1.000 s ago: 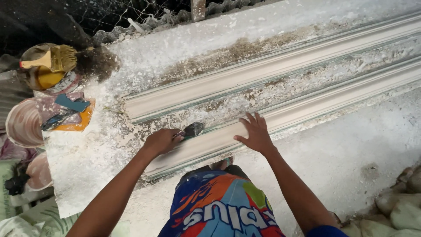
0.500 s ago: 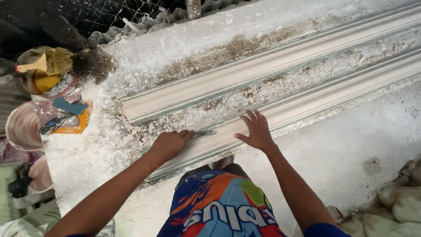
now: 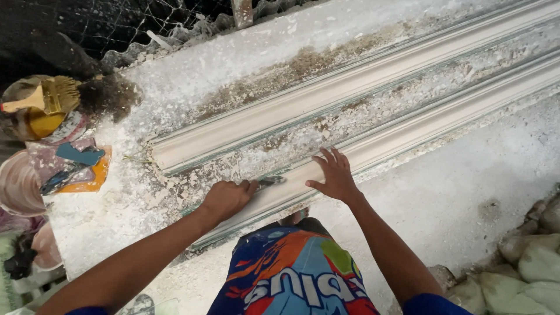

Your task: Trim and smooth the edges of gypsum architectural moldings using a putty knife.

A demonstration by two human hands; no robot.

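At the counter's (image 3: 466, 192) left end a round bowl (image 3: 20, 184) stands beside a yellow tub (image 3: 41, 122); a wide brush (image 3: 49, 96) lies across the tub, contents hidden. Two long white plaster mouldings (image 3: 361, 81) run side by side along the dusty, crumb-strewn counter. Left hand (image 3: 226, 198) is fisted around a small scraper (image 3: 271, 181), its blade on the near moulding's (image 3: 408, 131) upper edge. Right hand (image 3: 332, 175) lies flat, fingers spread, pressing on the same moulding, just beside the blade.
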